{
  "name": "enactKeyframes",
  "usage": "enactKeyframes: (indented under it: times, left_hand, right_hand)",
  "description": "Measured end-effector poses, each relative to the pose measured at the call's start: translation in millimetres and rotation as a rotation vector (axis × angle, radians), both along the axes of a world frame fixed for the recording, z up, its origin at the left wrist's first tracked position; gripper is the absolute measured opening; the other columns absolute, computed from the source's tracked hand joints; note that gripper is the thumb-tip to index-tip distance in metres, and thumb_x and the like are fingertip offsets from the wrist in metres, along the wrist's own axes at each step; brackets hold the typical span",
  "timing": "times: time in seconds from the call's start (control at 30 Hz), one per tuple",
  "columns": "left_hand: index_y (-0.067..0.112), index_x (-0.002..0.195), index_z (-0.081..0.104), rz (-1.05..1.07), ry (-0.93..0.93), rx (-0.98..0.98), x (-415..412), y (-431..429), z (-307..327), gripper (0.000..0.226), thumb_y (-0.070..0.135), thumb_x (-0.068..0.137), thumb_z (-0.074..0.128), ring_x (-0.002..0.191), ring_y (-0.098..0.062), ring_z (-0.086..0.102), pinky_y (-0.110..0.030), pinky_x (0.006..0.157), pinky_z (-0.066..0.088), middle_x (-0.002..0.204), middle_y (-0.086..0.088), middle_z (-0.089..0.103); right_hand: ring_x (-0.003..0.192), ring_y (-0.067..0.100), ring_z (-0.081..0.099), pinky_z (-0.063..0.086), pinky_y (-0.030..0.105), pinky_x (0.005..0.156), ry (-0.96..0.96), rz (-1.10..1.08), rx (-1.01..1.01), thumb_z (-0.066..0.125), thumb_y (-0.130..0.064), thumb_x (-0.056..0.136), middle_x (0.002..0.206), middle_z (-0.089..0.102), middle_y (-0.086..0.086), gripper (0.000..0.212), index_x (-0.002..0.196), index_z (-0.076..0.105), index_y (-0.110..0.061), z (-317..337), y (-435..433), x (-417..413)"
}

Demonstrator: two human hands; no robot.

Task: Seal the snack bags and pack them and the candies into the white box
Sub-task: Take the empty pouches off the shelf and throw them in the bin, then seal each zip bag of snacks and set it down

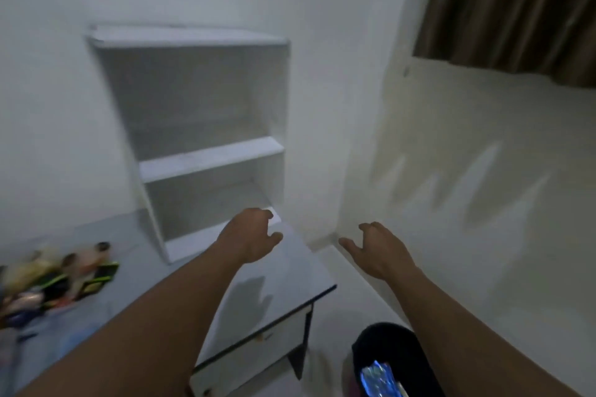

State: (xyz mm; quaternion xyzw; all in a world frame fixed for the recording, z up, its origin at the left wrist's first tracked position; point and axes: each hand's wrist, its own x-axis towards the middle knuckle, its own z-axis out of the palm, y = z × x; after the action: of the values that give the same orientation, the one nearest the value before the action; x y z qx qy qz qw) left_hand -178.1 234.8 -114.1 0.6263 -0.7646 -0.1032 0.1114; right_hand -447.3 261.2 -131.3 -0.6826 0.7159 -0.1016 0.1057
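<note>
Frame motion-blurred; left hand extended over table at centre, fingers loosely curled, gripping nothing; right hand past table's right edge, centre-right, fingers spread and slightly bent, also empty; snack bags lay in smeared pile on table at lower left, well apart from both hands; white open shelf unit stood on table behind left hand; brown curtain upper right.
</note>
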Motion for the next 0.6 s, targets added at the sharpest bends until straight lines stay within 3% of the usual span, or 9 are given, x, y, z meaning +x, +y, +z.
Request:
enactKeyframes:
  times: [0.2,0.47,0.6]
  left_hand:
    - [0.01,0.14,0.049,0.196,-0.007,-0.027,143.7,66.5,51.7,0.067,0.051,0.089,0.058,0.127,-0.029,0.052,-0.036,0.103,0.044,0.139,-0.013,0.056]
    - [0.011,0.147,0.039,0.48,-0.004,-0.025,308.6,139.6,85.3,0.072,0.055,0.092,0.053,0.136,-0.025,0.042,-0.036,0.11,0.037,0.148,-0.008,0.046]
    - [0.012,0.148,0.038,0.578,-0.002,-0.019,361.5,154.5,87.6,0.072,0.054,0.092,0.054,0.136,-0.024,0.041,-0.034,0.109,0.036,0.148,-0.008,0.046]
  right_hand:
    - [0.136,0.03,0.043,0.038,0.041,0.108,-0.003,0.171,-0.008,0.036,-0.067,0.094,0.149,0.044,0.013,0.081,0.147,0.037,-0.005,57.6,13.3,140.1]
    - [0.139,0.031,0.041,0.037,0.042,0.11,-0.028,0.431,-0.047,0.037,-0.065,0.095,0.152,0.042,0.014,0.08,0.149,0.035,-0.006,101.1,21.7,324.6]
    - [0.131,0.031,0.048,0.041,0.04,0.104,-0.033,0.543,-0.053,0.036,-0.062,0.097,0.145,0.05,0.014,0.071,0.14,0.047,-0.006,107.9,20.0,397.7]
